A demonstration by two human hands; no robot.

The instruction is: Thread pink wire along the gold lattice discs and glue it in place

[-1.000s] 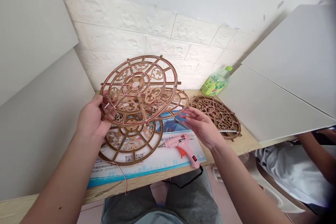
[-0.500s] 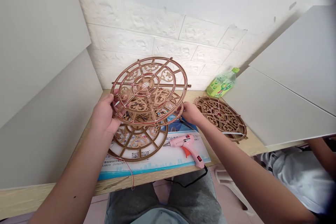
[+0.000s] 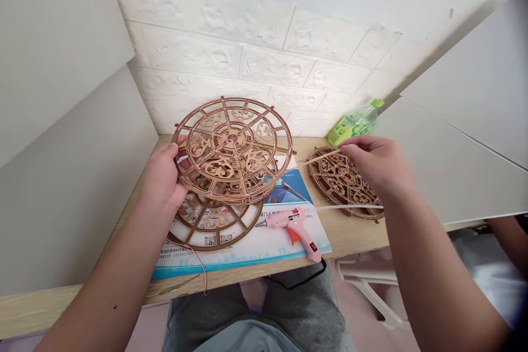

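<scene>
My left hand [image 3: 165,173] is closed on the left rim of a round brown openwork frame [image 3: 235,187], with red and white wires running along its rings. It is held tilted above the work surface, and its layers overlap so that I cannot count them. Below it lies another round lattice disc [image 3: 247,229], partly hidden. My right hand [image 3: 373,162] is off to the right, pinching one end of a thin pale stick [image 3: 324,156] over a stack of similar wired discs [image 3: 330,190]. A narrow white strip [image 3: 350,207] crosses the near side of that stack.
A pink hot glue gun [image 3: 295,225] with an orange trigger rests on a printed sheet [image 3: 256,258] at the wooden table's [image 3: 358,236] front. A green-capped bottle [image 3: 355,124] stands by the brick-patterned wall. White panels flank both sides. Another person's arm [image 3: 509,242] shows at right.
My right hand has left the rim of the raised frame and moved right, over the stack of discs, where it pinches the thin stick. The raised frame has turned slightly in my left hand.
</scene>
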